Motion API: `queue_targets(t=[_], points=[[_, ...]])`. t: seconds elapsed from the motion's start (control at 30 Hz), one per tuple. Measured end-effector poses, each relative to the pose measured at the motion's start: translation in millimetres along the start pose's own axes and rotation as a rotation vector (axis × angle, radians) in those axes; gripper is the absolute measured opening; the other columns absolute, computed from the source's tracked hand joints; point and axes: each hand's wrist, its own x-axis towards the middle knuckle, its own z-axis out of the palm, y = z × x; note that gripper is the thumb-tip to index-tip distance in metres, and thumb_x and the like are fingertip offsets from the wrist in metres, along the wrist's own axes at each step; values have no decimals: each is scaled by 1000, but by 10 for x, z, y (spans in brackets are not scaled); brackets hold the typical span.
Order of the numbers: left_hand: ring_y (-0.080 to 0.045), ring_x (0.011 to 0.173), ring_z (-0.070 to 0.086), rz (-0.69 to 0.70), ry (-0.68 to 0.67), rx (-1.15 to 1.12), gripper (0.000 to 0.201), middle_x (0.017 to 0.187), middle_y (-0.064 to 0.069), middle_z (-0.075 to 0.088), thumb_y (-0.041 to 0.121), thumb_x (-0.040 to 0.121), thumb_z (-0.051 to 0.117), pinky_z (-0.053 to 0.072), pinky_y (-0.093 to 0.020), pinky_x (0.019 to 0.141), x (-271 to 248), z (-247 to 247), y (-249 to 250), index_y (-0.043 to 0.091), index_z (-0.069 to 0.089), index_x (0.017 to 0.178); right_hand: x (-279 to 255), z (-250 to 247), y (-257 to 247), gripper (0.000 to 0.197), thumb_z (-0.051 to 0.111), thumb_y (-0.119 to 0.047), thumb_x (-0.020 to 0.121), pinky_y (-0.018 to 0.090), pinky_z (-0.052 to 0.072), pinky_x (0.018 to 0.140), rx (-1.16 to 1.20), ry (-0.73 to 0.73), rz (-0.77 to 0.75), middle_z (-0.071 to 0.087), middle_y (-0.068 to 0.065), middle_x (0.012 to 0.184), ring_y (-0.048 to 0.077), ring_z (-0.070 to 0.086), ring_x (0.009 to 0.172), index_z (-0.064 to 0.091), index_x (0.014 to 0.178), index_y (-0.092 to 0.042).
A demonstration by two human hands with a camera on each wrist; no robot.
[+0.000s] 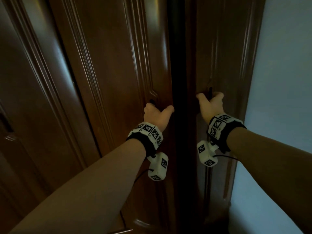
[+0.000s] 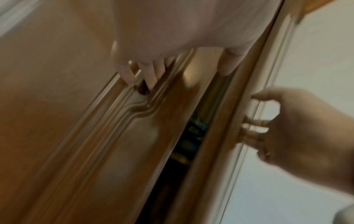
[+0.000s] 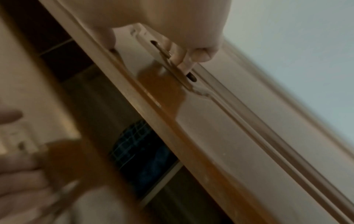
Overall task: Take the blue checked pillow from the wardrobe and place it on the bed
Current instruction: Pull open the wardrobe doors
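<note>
Two dark brown wardrobe doors stand a little ajar, with a narrow black gap between them. My left hand (image 1: 156,114) grips the handle of the left door (image 1: 118,65), fingers curled behind it (image 2: 151,78). On the right door (image 1: 219,56), my right hand (image 1: 210,102) grips the slim metal handle (image 3: 176,69). Through the gap, the right wrist view shows the blue checked pillow (image 3: 138,145) lying on a shelf inside; the left wrist view shows only a blurred sliver of the pillow (image 2: 195,128). In the head view the pillow is hidden.
More panelled wardrobe doors (image 1: 33,98) run on to the left. A pale wall (image 1: 283,81) begins right beside the right door. A shelf edge (image 3: 162,183) shows below the pillow.
</note>
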Motion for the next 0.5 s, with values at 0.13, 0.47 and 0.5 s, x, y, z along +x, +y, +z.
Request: queue_targets(t=[0.13, 0.47, 0.5], points=[[-32, 118, 50, -11, 131, 163, 104, 132, -7, 45, 76, 58, 63, 44, -55, 99, -336, -71, -10, 11, 36, 135, -230, -369, 12, 97, 66, -80, 52, 48, 44, 100, -20, 46, -1, 51, 0, 125, 25, 56, 109, 32, 128, -29], [-34, 113, 54, -25, 518, 281, 55, 122, -12, 51, 29, 74, 71, 43, -51, 97, -1121, -689, -394, 11, 43, 117, -737, -1193, -93, 74, 74, -37, 70, 46, 52, 91, -212, 288, 6, 59, 18, 125, 39, 59, 111, 45, 131, -5], [-34, 114, 53, -29, 530, 284, 51, 123, -12, 51, 27, 76, 70, 44, -51, 97, -1206, -784, -445, 11, 44, 117, -806, -1249, -107, 65, 70, -33, 75, 45, 51, 92, -247, 275, 11, 60, 18, 124, 39, 60, 110, 47, 130, -6]])
